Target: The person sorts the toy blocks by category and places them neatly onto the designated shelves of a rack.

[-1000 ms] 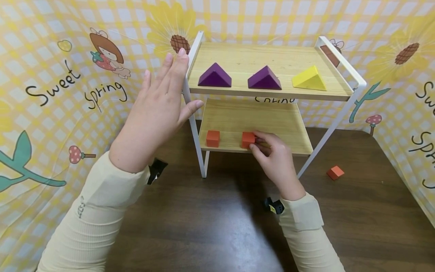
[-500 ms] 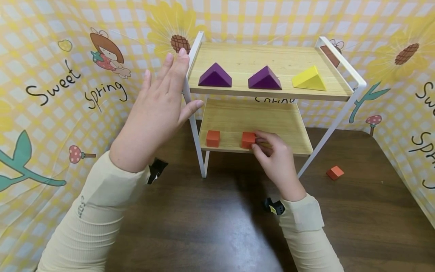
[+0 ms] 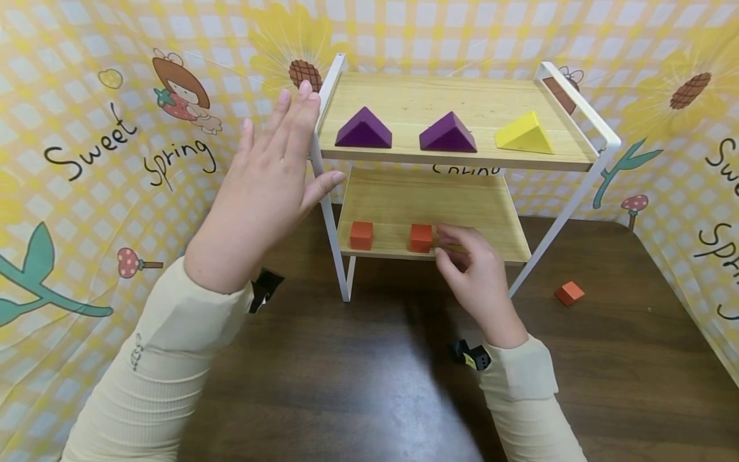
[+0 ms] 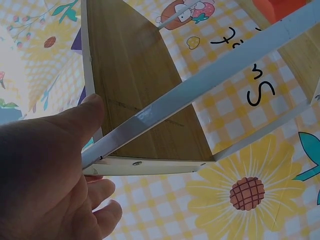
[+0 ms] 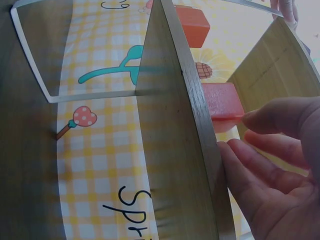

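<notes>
My left hand (image 3: 262,173) rests against the white metal frame at the left side of a two-tier shelf, fingers straight. In the left wrist view, its thumb (image 4: 92,112) lies at the edge of the upper board. Near the front of the lower board (image 3: 433,199) sit two orange-red cubes, a left cube (image 3: 361,236) and a middle cube (image 3: 421,238). My right hand (image 3: 476,276) hangs just right of the middle cube and holds nothing. From the right wrist view, a small gap parts its fingertips from that cube (image 5: 224,102).
On the upper board (image 3: 439,93) stand two purple triangular blocks, one left (image 3: 364,130) and one central (image 3: 449,135), plus a yellow triangular block (image 3: 524,135). Another orange-red cube (image 3: 569,293) lies on the dark wooden table (image 3: 369,385) right of the shelf. Checked cloth hangs behind and beside.
My right hand has let go of the middle cube and drawn back a little to the right. The cube stays on the lower board, and my left hand keeps its place.
</notes>
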`<state>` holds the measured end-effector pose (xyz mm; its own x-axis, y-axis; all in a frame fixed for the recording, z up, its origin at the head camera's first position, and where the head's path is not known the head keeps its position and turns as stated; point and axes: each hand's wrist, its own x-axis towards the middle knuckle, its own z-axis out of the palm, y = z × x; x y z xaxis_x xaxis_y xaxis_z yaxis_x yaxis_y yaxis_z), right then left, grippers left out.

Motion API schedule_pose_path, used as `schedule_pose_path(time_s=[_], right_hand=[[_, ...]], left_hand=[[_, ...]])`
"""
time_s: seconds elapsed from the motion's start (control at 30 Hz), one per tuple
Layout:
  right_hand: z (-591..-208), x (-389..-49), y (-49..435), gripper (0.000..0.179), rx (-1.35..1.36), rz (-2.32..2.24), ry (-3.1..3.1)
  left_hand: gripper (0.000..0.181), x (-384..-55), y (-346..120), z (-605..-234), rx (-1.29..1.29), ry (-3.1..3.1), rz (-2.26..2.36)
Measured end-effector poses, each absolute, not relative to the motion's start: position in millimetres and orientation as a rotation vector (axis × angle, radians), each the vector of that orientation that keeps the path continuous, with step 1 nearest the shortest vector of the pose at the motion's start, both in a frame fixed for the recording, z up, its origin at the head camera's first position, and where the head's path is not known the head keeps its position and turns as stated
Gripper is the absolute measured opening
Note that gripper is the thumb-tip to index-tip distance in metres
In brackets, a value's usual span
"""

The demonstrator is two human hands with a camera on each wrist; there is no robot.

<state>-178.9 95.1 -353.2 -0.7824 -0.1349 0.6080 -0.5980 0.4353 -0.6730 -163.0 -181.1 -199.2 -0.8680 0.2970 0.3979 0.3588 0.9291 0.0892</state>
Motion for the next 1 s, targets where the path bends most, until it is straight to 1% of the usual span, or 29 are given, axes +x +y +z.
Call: schedule_pose_path(time_s=[0.37, 0.77, 1.0], right_hand=[[-358, -172, 109, 0.032, 0.698, 1.285, -2.144], [-359, -163, 128, 0.032, 0.659, 1.082, -2.132], [-354, -159, 139, 0.029, 0.641, 1.061, -2.105]], left_hand=[[0.084, -161, -181, -198, -0.479, -2.712, -0.219], [0.084, -160, -180, -198, -0.467, -2.722, -0.216], [0.084, -160, -180, -197, -0.470, -2.713, -0.204]])
